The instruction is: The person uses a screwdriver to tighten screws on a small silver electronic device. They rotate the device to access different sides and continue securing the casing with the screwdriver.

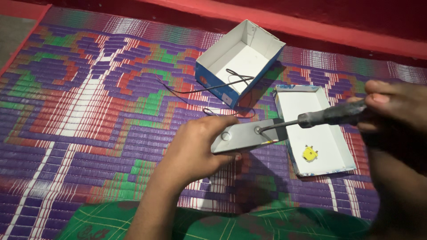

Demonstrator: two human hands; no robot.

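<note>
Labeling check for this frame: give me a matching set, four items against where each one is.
Items:
1. grey metal plate
2. screwdriver
3. yellow part
4. black wire

Places:
A. lying in the shallow white lid
B. held in the right hand
C. trailing out of the open blue box
D. held in the left hand

Pairs: 1-D, 2-B, 3-A, 4-C

Open box (pixel 240 60) on mat (pixel 89 111), far side, wire (pixel 209 88) trailing from inside it over wall onto mat. Lid tray (pixel 342 164) right of and nearer than box; small plug part (pixel 310 154) in tray. Metal plate (pixel 243 137) just left of tray, screwdriver (pixel 307 119) tip on plate, shaft crossing above tray.
</note>
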